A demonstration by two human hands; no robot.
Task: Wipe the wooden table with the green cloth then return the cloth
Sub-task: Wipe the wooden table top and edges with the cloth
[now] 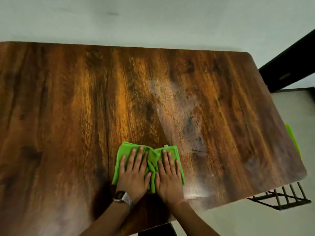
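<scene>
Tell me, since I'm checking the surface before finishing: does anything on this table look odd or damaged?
Yes. A pale, hazy patch with dark speckles marks the wooden table beyond the green cloth, under the left hand and right hand. Residue or worn finish; I cannot tell which.

I see a pale wall (153, 17) behind the counter, with 1 faint dark smudge (112, 13). On my right stands a dark piece of furniture (289, 65) over light floor (255, 222). A black metal rack (283, 196) pokes out low right. Light glares off the wood.
</scene>
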